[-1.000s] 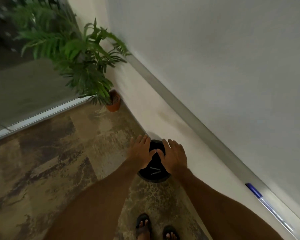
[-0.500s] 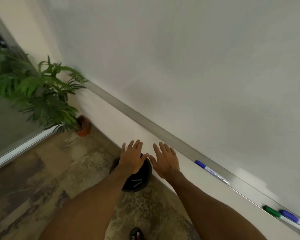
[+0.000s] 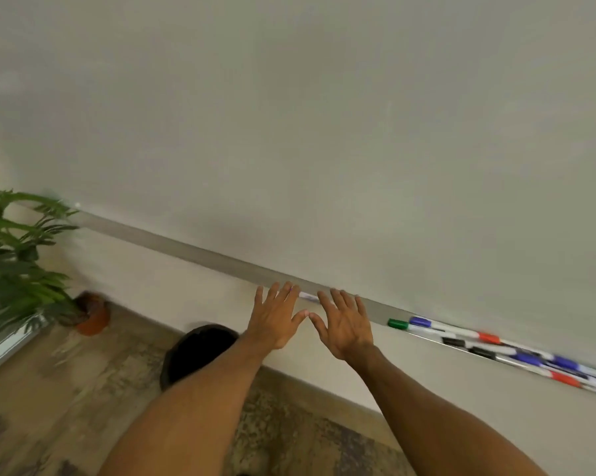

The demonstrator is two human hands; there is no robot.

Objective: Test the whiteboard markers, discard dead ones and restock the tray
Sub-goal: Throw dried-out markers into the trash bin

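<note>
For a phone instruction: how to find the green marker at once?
Follow the whiteboard down to its tray. Right of the right hand lie markers; the green marker is leftmost, the only green cap among blue, red, black.

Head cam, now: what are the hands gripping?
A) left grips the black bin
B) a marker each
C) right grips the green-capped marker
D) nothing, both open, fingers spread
D: the left hand and right hand both show spread fingers in front of the tray, and the green-capped marker lies untouched further right.
</note>
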